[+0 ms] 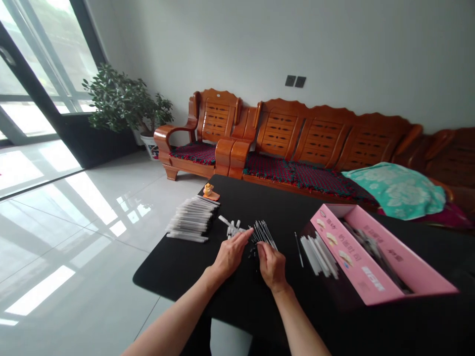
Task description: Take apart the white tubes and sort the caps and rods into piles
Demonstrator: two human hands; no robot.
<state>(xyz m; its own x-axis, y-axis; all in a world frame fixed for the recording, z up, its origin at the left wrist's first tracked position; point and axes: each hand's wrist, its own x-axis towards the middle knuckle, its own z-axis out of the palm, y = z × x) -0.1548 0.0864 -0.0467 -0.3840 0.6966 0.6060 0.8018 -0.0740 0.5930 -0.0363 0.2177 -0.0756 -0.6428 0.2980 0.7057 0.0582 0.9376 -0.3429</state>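
Note:
My left hand [230, 253] reaches over the black table [222, 291], its fingers stretched out and side by side. Just beyond its fingertips lie several short whitish pen parts [233, 229]. My right hand [272, 266] has its fingers curled in beside a bundle of thin, dark pen refills [266, 234]; what they pinch, if anything, is hidden. Small dark bits [252, 251] lie between the two hands. One refill [299, 249] rests alone on the right, next to a bunch of white pen barrels [319, 254].
On the table's left lies a neat row of whitish pens [191, 220], with a small orange figurine [209, 190] behind it. A pink box [347, 262] with dark contents stands at the right. Beyond the table runs a wooden sofa [280, 123] with a turquoise cloth [397, 188].

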